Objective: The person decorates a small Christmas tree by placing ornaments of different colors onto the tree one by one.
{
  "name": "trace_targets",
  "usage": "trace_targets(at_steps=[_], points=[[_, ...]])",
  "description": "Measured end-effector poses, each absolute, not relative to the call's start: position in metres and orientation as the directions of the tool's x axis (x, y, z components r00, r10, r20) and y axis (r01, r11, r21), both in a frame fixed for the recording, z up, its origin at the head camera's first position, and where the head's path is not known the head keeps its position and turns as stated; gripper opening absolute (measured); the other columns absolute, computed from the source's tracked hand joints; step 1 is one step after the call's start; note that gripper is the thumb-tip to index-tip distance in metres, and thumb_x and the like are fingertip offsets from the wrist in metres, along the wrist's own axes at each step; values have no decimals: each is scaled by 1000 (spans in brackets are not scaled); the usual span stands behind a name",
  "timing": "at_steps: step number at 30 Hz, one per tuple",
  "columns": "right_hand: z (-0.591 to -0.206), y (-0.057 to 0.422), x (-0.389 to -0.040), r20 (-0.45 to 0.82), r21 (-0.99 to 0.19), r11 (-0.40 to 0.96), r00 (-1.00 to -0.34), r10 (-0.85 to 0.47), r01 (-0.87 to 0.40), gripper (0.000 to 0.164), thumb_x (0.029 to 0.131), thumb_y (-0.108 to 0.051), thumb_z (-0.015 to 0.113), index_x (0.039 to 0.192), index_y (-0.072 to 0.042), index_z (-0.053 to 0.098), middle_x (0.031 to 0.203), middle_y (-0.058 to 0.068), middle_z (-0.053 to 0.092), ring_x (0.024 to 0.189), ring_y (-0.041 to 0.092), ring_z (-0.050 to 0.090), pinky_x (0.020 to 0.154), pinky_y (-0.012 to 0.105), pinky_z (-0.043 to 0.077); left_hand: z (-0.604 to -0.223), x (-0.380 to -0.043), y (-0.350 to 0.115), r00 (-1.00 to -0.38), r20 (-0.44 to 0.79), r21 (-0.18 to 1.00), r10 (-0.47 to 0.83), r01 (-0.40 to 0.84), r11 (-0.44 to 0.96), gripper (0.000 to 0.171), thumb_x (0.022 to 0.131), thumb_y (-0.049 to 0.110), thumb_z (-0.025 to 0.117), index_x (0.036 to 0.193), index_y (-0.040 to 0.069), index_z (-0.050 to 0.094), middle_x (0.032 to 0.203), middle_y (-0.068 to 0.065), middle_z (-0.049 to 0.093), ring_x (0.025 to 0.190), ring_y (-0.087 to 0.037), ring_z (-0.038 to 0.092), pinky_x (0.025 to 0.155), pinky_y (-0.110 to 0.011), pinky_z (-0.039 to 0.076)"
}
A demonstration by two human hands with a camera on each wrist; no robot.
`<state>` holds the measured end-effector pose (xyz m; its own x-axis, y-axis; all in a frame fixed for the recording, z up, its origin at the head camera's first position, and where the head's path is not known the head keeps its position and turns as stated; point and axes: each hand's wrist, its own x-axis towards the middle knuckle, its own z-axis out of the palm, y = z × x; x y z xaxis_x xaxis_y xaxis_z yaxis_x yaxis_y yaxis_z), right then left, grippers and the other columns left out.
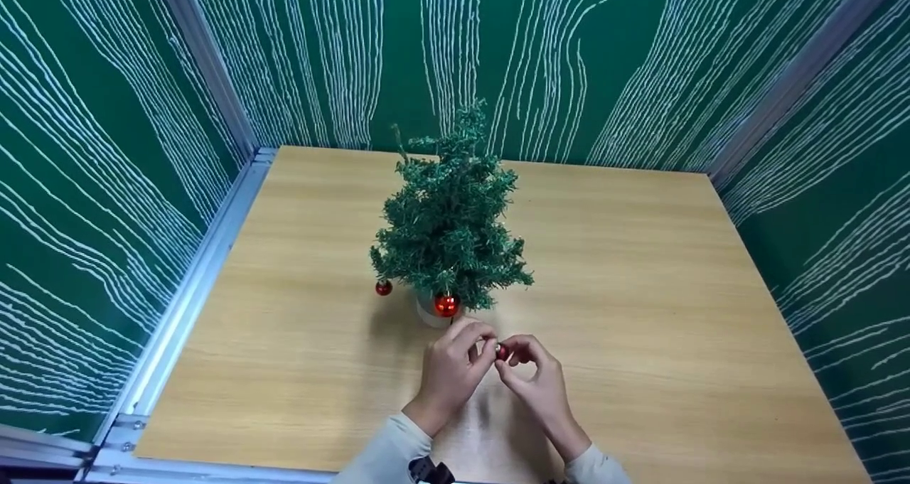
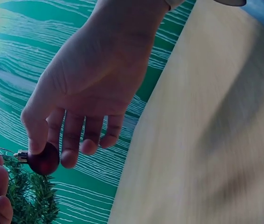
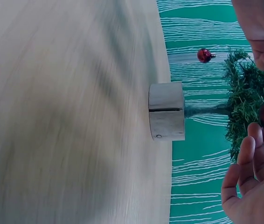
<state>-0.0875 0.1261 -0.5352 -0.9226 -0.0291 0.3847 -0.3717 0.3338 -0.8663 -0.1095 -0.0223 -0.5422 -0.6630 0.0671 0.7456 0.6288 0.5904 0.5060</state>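
Note:
A small red Christmas bauble (image 1: pixel 502 352) is between my two hands in front of the tree. My right hand (image 1: pixel 544 384) grips its ball between thumb and forefinger, the other fingers loosely bent. At its silver cap, my left hand (image 1: pixel 455 370) pinches the thin hanging wire (image 2: pixel 5 152) with thumb and forefinger. Beyond the hands stands a small green artificial Christmas tree (image 1: pixel 451 228) on a pale round base (image 3: pixel 167 112). From its lower branches hang a shiny red bauble (image 1: pixel 446 305) at the front and a smaller one (image 1: pixel 384 288) on the left.
The tree is on a light wooden table (image 1: pixel 640 271). Green panels with white wavy lines (image 1: pixel 398 57) stand round the back and sides, joined by metal posts (image 1: pixel 206 57). A metal rail (image 1: pixel 192 271) follows the table's left edge.

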Motion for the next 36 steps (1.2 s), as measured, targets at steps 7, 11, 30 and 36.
trace_targets(at_steps=[7, 11, 30, 36], points=[[-534, 124, -86, 389, -860, 339, -920, -46, -380, 26, 74, 12, 74, 95, -1, 66, 83, 7, 67, 71, 33, 59, 71, 21, 45, -539, -109, -21, -655, 749, 497, 100, 654, 570, 11, 80, 10, 73, 88, 15, 68, 87, 5, 66, 61, -2, 54, 54, -12, 41], [-534, 123, -86, 372, -864, 344, -927, -51, -366, 24, 75, 8, 72, 97, -1, 67, 83, 7, 66, 72, 33, 59, 72, 22, 45, -537, -109, -20, -661, 741, 502, 116, 660, 559, 10, 80, 10, 72, 86, 16, 67, 84, 7, 64, 61, -2, 54, 55, -13, 42], [-526, 129, -89, 454, -804, 388, -887, -87, -450, 29, 72, 9, 77, 96, -4, 67, 77, 8, 61, 68, 27, 54, 66, 21, 42, -532, -111, -21, -673, 722, 511, 160, 675, 532, 9, 81, 9, 71, 85, 16, 67, 84, 7, 65, 61, 0, 54, 57, -10, 42], [-513, 133, -92, 522, -779, 359, -849, -82, -514, 21, 76, 9, 75, 91, -4, 69, 73, 9, 57, 67, 24, 51, 62, 28, 41, -532, -111, -23, -679, 712, 516, 180, 680, 521, 8, 82, 10, 72, 86, 16, 67, 83, 7, 64, 60, 0, 54, 57, -8, 42]])
